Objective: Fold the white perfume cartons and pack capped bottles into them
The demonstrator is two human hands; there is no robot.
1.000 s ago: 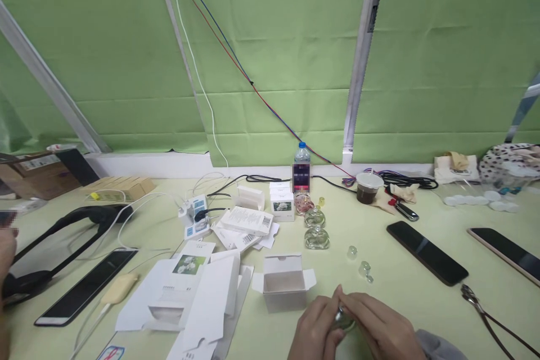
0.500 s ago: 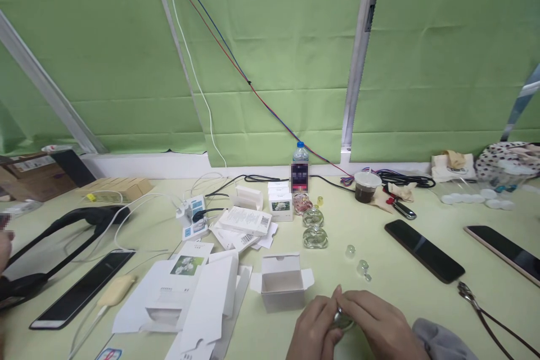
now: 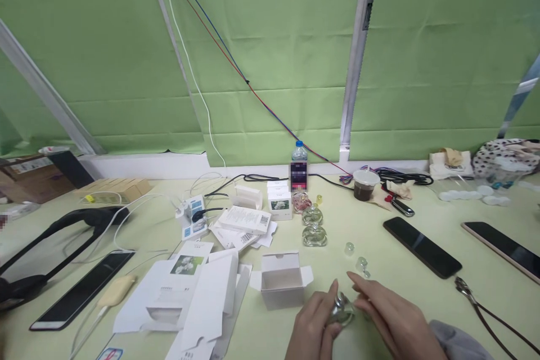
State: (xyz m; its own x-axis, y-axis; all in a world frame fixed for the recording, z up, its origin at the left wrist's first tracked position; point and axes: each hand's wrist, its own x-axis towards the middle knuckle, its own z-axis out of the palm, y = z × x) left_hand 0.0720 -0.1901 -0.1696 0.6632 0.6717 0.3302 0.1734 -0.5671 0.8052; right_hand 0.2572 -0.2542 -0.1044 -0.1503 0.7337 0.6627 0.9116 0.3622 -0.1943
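A small clear glass perfume bottle (image 3: 343, 315) with a silvery neck is gripped in my left hand (image 3: 312, 323), low at the front of the table. My right hand (image 3: 394, 312) is just right of the bottle, its fingers stretched out and holding nothing; whether a fingertip still touches the glass is hard to tell. Beyond the right fingers lie clear caps (image 3: 361, 264), with another cap (image 3: 349, 248) farther back. An opened white box (image 3: 282, 292) stands left of my left hand. Two similar glass bottles (image 3: 314, 235) stand behind it, near a pinkish one (image 3: 301, 203).
Flattened white cartons (image 3: 211, 298) cover the left front. Farther left are a tablet (image 3: 84, 289) and a black headset-like band (image 3: 84, 216). Phones (image 3: 422, 246) and a strap (image 3: 476, 306) lie to the right. A lidded cup (image 3: 365, 185) and a water bottle (image 3: 299, 166) stand at the back.
My right hand has come off the bottle and moved right, its fingers straightening. The bottle's silvery neck now shows in my left hand. The hand at the far left edge has nearly left view.
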